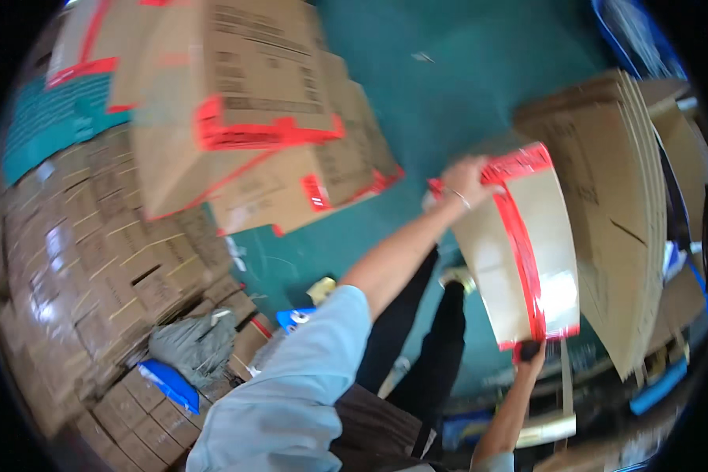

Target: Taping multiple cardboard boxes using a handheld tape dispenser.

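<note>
A cardboard box stands slightly tilted in front of me, to the right of my legs. Red tape runs down the middle of its top face, with more red tape across both ends. My left hand, a thin bracelet at the wrist, grips the far end of this box. At the near end, my right hand is closed around a small dark-and-red object where the tape strip ends. The fingers partly hide that object, so its kind is unclear.
Large red-taped cartons stand at the far left. Below them are many small stacked boxes, with a grey plastic bag and a blue packet. Flattened cardboard sheets lean at the right. The floor is green.
</note>
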